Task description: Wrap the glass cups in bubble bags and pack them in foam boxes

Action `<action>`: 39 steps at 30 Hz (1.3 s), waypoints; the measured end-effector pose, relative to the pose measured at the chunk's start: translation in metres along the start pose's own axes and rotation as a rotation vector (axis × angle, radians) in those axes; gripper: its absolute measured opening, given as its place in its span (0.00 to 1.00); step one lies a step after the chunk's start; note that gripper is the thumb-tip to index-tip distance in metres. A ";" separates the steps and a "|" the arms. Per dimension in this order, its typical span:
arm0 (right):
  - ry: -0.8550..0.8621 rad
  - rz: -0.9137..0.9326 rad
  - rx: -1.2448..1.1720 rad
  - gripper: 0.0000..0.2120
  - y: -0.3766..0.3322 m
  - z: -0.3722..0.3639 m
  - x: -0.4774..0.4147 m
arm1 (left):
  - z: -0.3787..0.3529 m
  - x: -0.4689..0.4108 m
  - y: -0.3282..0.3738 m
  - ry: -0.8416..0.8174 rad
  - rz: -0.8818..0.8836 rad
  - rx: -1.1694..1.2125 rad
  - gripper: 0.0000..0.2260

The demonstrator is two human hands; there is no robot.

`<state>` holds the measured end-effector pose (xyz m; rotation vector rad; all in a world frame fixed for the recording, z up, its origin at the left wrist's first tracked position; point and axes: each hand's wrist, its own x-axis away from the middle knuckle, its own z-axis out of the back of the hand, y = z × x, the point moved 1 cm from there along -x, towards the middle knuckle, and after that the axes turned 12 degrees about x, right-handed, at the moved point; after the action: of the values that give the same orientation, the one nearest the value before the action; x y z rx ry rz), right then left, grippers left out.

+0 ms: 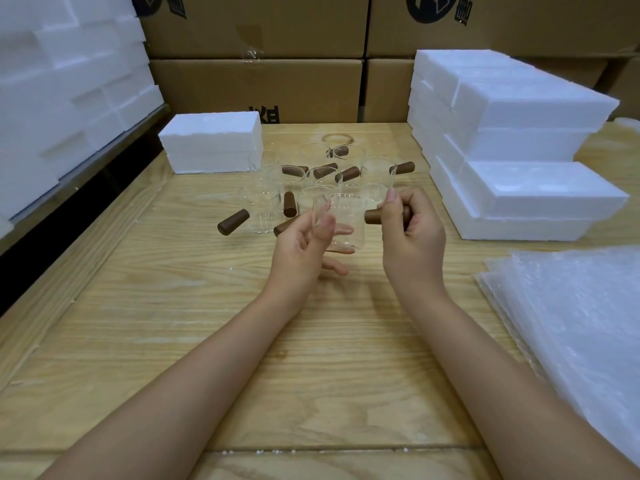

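A clear glass cup (346, 220) with a brown wooden handle (374, 216) is held above the wooden table (242, 341), between both hands. My left hand (301, 247) pinches the cup's left rim with thumb and fingers. My right hand (412, 233) grips the wooden handle. Behind them stand several more glass cups (266, 206) with brown handles, clustered on the table. A stack of bubble bags (571, 317) lies at the right. White foam boxes (519, 150) are stacked at the back right.
One closed foam box (211, 142) sits at the back left of the table. More foam pieces (69, 81) pile up along the left wall. Cardboard cartons (263, 53) line the back.
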<state>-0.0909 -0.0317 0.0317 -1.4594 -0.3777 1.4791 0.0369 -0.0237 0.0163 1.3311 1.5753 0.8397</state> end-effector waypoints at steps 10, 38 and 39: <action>-0.118 -0.617 -0.104 0.18 0.029 -0.008 -0.005 | 0.005 0.006 -0.005 -0.109 -0.332 -0.431 0.36; 0.048 -0.152 0.108 0.16 0.024 -0.002 -0.001 | 0.014 -0.003 -0.013 -0.147 -0.222 -0.388 0.34; 0.034 -0.184 0.116 0.16 0.025 -0.003 -0.002 | 0.014 -0.004 -0.014 -0.144 -0.200 -0.399 0.35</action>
<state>-0.0996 -0.0463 0.0125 -1.3203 -0.3887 1.3058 0.0449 -0.0310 -0.0014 0.9121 1.3185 0.8588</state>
